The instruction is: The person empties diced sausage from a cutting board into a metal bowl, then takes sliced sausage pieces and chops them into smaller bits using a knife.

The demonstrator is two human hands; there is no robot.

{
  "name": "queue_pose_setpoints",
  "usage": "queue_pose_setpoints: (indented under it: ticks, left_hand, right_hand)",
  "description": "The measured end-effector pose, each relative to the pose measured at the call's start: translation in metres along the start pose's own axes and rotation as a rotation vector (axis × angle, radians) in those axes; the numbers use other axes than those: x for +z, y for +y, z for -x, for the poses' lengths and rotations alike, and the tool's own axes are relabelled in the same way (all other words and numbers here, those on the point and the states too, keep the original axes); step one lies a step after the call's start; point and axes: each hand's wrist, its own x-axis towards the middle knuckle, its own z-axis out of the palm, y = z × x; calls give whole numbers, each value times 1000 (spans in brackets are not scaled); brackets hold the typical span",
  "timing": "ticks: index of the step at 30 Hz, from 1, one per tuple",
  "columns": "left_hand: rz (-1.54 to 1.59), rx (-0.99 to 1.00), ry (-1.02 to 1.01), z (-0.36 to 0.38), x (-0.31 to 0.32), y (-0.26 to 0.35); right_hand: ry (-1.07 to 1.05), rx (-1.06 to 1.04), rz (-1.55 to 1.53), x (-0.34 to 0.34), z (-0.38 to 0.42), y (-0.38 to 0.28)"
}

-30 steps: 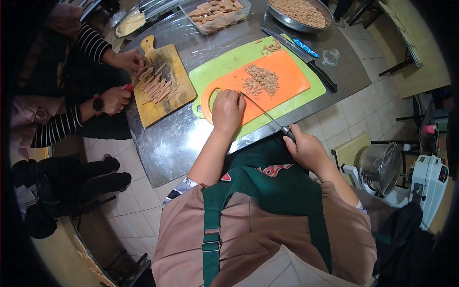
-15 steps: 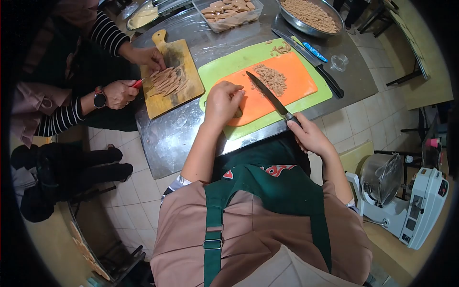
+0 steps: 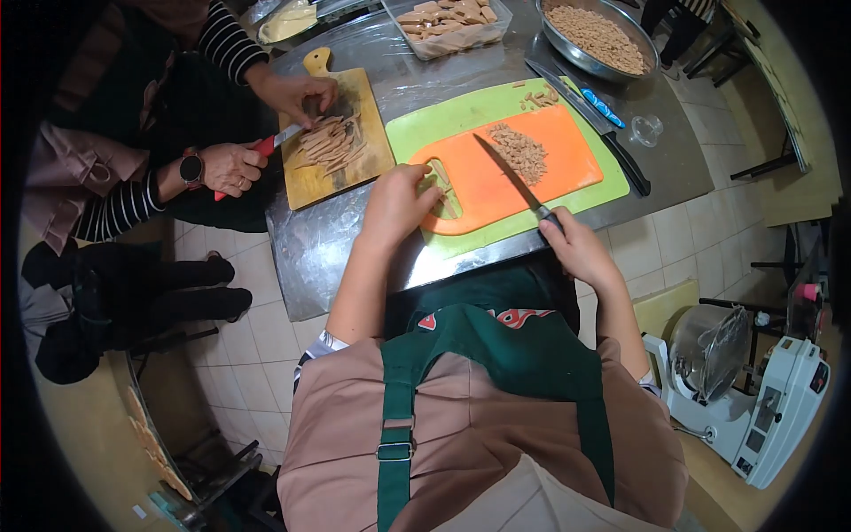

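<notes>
My right hand (image 3: 578,248) grips the black handle of a knife (image 3: 514,173), its dark blade tilted over an orange cutting board (image 3: 479,195). A pile of small chopped tan pieces (image 3: 519,152) lies beside the blade. My left hand (image 3: 399,206) is at the board's handle end with curled fingers; what they hold, if anything, is hidden. A few tan strips (image 3: 448,206) show in the handle opening next to it. Under the orange board lies a larger green cutting board (image 3: 425,120), with more short pieces (image 3: 539,97) at its far corner.
At left, a co-worker's hands (image 3: 232,168) work with a red-handled knife (image 3: 266,146) and tan strips on a wooden board (image 3: 372,146). Farther back are a plastic tub (image 3: 461,40) and a metal bowl (image 3: 651,58) of pieces. Knives (image 3: 629,164) lie right of the boards.
My left hand has shifted left on the board's handle end, uncovering the opening and strips. The knife stays over the board. The co-worker's upper hand has lifted from the strips. The view has shifted slightly.
</notes>
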Motion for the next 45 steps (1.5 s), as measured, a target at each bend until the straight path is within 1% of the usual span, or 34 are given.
queue_pose_setpoints:
  ticks: [2,3,4,6,7,9,11,14,16,17,19,20,22,23,24,25,28,30,31,32,34,35,36,37,38,39,40,43,45]
  left_hand:
    - [-84,127,52,1,7,6]
    - [-126,162,54,-1,11,7]
    - [-124,161,56,-2,17,7]
    - [-239,166,116,-3,26,9]
    - [-240,168,117,-4,27,10]
    - [-253,58,67,-7,30,12]
    - [-248,85,87,-9,31,11]
    - [-246,106,102,-12,34,6]
    - [-252,106,95,-14,34,4]
    - [-247,112,116,-13,34,4]
    - [-241,125,137,-12,33,4]
    - [-220,125,154,-12,33,4]
    - [-197,128,173,-13,32,6]
    - [-145,192,227,-13,31,7]
    - [-92,255,280,-13,30,8]
    - [-92,259,281,-13,30,7]
    - [-37,257,268,-16,31,6]
    - [148,187,242,-16,34,6]
    - [150,194,242,-15,33,8]
    - [89,221,259,-14,32,10]
    - [28,253,276,-14,32,13]
    - [-89,332,321,-15,33,13]
    - [-206,409,366,-17,34,14]
    - [-206,413,366,-19,33,17]
    - [-109,388,318,-21,32,20]
    - [-13,362,268,-23,32,23]
    - [-14,367,269,-27,33,26]
    - [13,410,220,-52,41,36]
    - [5,481,152,-78,48,44]
  right_hand:
    - [25,-29,23,-6,1,0]
    - [-23,46,-11,-11,3,-3]
    - [-70,121,-45,-15,4,-5]
    - [-61,108,-63,-15,5,-3]
    - [-53,95,-84,-14,5,-2]
    - [-39,72,-86,-14,5,1]
    - [-24,51,-89,-15,6,0]
    - [-33,102,-89,-21,11,-3]
    - [7,-69,29,-19,11,6]
    - [13,-68,29,-18,11,11]
    - [-12,-177,81,-14,9,20]
    - [-6,-175,82,-11,7,28]
    - [121,-320,147,-9,3,33]
    - [125,-320,148,-13,5,29]
    - [83,-230,67,-19,8,24]
    - [42,-141,-15,-23,10,18]
    - [110,-134,-62,-30,9,18]
    - [154,-115,-54,-36,9,17]
    - [190,-96,-48,-39,9,17]
    - [197,-96,-48,-41,9,19]
    - [248,-13,-32,-47,8,24]
    - [253,-13,-33,-49,6,29]
    - [318,-25,-2,-50,4,34]
    - [382,-36,30,-52,2,39]
    - [385,-36,28,-55,1,42]
    - [441,-29,75,-58,-1,45]
    - [497,-23,122,-60,-1,47]
    - [572,-6,127,-66,-5,57]
    - [592,-7,105,-68,-5,63]
